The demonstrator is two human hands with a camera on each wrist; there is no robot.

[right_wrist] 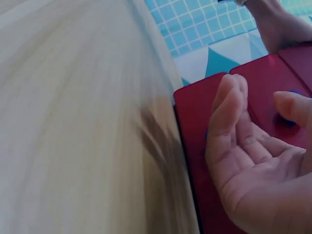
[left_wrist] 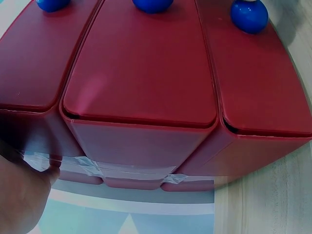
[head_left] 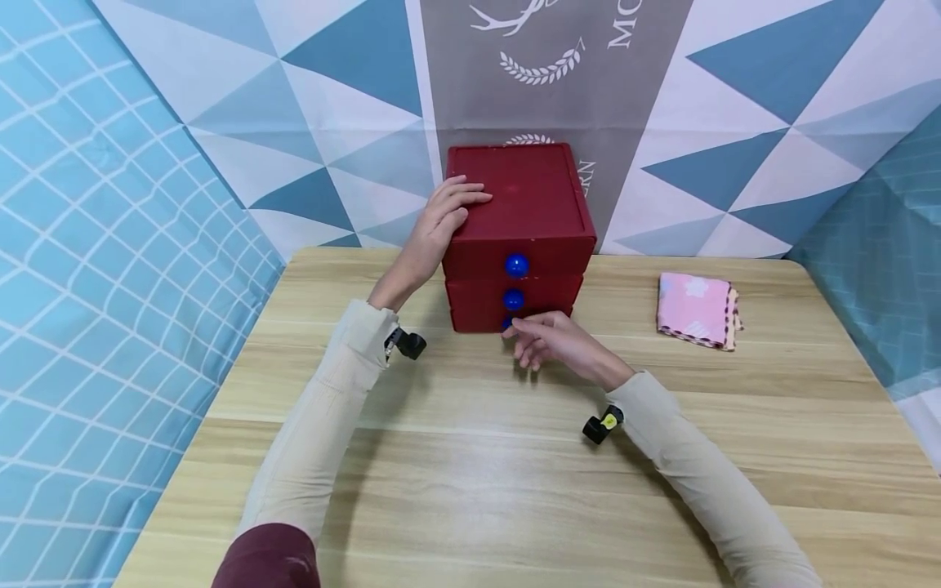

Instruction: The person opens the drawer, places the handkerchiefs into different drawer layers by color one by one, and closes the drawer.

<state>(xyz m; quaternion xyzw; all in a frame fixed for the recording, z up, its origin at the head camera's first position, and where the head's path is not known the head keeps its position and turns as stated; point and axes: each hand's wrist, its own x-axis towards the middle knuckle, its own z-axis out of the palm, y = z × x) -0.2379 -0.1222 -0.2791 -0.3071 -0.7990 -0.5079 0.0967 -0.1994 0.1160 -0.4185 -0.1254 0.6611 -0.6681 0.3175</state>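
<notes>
A red chest of drawers (head_left: 515, 192) stands at the table's back edge, with three stacked drawers, all closed. Each drawer front carries one round blue knob, the top knob (head_left: 517, 265) being the most visible. My left hand (head_left: 434, 220) rests on the chest's upper left edge, fingers laid over the top. At the bottom knob (left_wrist: 249, 17), my right hand (right_wrist: 253, 161) has its fingers loosely bent and its thumb apart from them. In the right wrist view that knob is mostly behind the fingers. Whether the fingertips touch it is hard to tell.
A folded pink cloth (head_left: 694, 309) lies on the wooden table (head_left: 470, 482) to the right of the chest. Patterned fabric (head_left: 353, 106) hangs right behind the chest. Clear tape (left_wrist: 131, 170) runs across the chest's side near its back.
</notes>
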